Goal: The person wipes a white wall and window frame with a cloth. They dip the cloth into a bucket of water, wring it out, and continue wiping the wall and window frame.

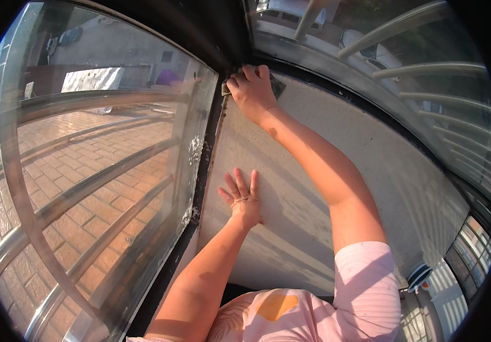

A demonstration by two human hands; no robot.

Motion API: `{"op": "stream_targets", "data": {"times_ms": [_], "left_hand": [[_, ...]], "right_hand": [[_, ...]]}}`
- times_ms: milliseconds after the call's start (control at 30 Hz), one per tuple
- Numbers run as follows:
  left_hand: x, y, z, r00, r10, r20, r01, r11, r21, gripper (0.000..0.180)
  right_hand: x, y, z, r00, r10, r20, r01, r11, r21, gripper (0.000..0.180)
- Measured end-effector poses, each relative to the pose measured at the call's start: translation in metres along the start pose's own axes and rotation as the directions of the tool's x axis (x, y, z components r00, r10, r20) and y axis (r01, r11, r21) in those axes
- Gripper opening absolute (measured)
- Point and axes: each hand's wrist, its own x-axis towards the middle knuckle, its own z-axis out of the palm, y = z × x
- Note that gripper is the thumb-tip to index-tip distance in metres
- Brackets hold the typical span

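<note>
Apparently the step in hand was wiping the sill's (pixel 291 176) far corner: the right hand (pixel 251 94) had its fingers curled over a dark cloth (pixel 278 87), up against the black frame (pixel 231 37), while the left hand (pixel 244 199) lay open, fingers spread on the sill. The next move seemed to call for steady pressure into that corner.
</note>
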Motion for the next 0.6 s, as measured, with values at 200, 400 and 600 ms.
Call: {"op": "stream_targets", "data": {"times_ms": [200, 400, 600], "left_hand": [[-0.001, -0.004, 0.005, 0.999, 0.020, -0.050, -0.021, 1.000, -0.020, 0.157], [-0.001, -0.005, 0.007, 0.997, 0.047, -0.061, -0.049, 0.998, -0.038, 0.157], [0.000, -0.002, 0.004, 0.998, 0.030, -0.046, -0.030, 0.999, -0.020, 0.157]], "right_hand": [[-0.009, -0.005, 0.007, 0.997, -0.077, 0.002, 0.077, 0.996, -0.039, 0.013], [-0.016, -0.032, 0.006, 0.994, -0.110, 0.019, 0.111, 0.981, -0.162, 0.011], [0.000, -0.008, 0.003, 0.998, -0.047, 0.035, 0.048, 0.998, -0.029, 0.012]]}}
